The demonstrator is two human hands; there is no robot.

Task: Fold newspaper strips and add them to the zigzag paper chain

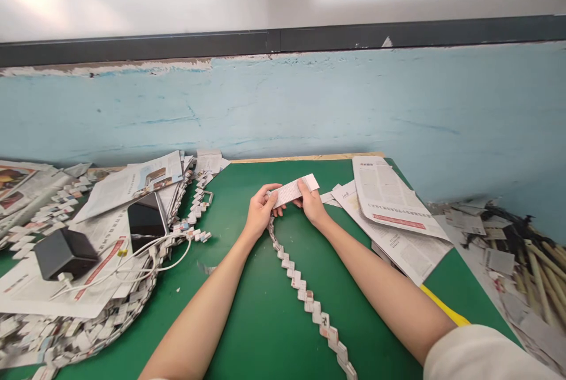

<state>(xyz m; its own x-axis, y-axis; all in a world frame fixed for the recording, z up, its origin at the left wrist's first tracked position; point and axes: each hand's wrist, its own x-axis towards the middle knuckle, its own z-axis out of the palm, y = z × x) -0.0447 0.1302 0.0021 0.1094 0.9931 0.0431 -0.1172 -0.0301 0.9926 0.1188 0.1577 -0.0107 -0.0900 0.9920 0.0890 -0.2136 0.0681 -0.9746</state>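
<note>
Between my two hands is a folded strip of newspaper (289, 192), held out above the green table. My left hand (260, 209) pinches its left end, thumb on top. My right hand (312, 203) grips the strip near its right end, also with the thumb on top. A zigzag chain of folded newspaper (313, 307) runs from below my left hand toward the table's near edge. Its upper end is partly hidden by my left fingers, so I cannot make out whether it joins the strip.
At left, a phone (147, 220), a black cube-shaped charger (66, 253) and a white cable (179, 261) lie on newspapers and woven paper chains (95, 333). Folded newspapers (389, 197) lie at right, near something yellow (444, 305). Beyond the table's right edge are paper scraps and rolled tubes (542, 277).
</note>
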